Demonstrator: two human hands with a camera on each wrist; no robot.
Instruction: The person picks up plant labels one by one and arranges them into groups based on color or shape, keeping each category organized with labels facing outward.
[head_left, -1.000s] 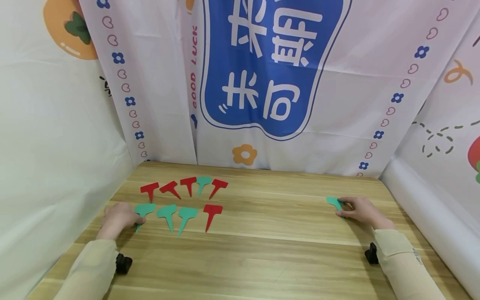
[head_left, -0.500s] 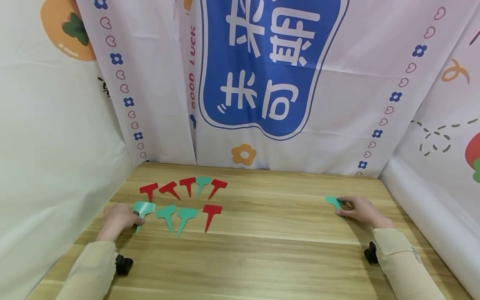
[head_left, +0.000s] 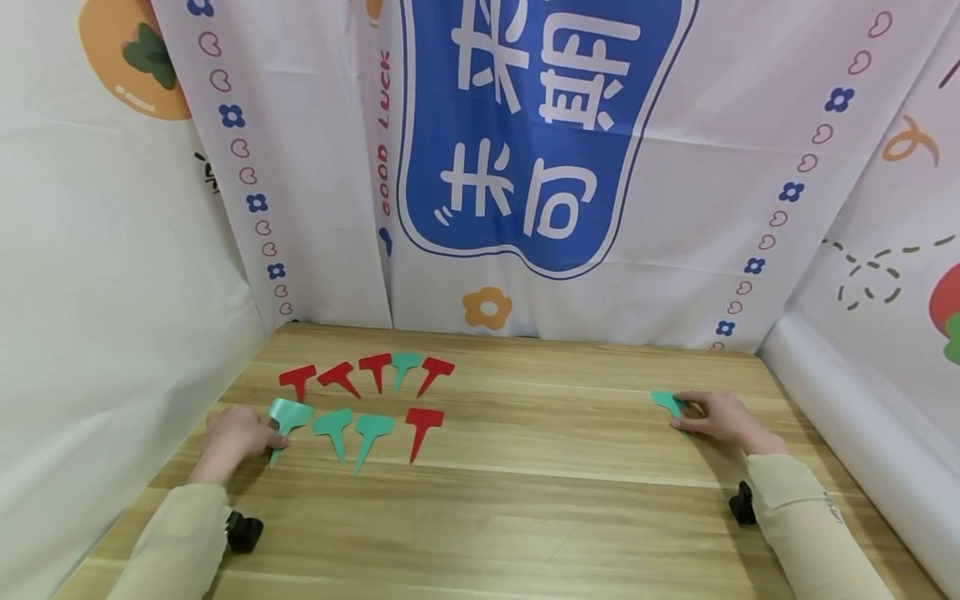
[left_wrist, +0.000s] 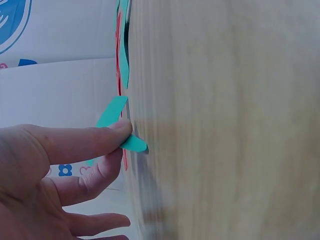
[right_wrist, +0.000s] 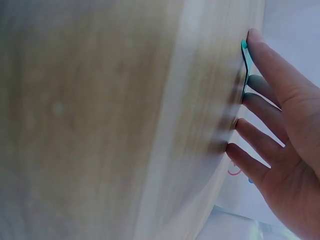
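Observation:
My left hand [head_left: 238,433] pinches the stem of a green T-shaped plant label [head_left: 291,414] between thumb and index finger at the left of the table; its broad head is tilted up. In the left wrist view that label [left_wrist: 134,144] shows at the fingertips, the other fingers loosely spread. Far to the right, my right hand [head_left: 723,421] has thumb and fingers on another green plant label [head_left: 666,401], low at the table surface. The right wrist view shows this label [right_wrist: 246,65] slightly bowed between thumb and fingertips, with the remaining fingertips at the tabletop.
Red plant labels [head_left: 298,381] and a green one [head_left: 407,367] form a back row at the left. Two green labels [head_left: 372,429] and a red label [head_left: 426,425] lie in front. Printed white cloth [head_left: 330,208] surrounds the wooden table [head_left: 480,533] at the back and sides.
The head of the label in my left hand has tipped up a little off the table. My right hand and its label keep their place.

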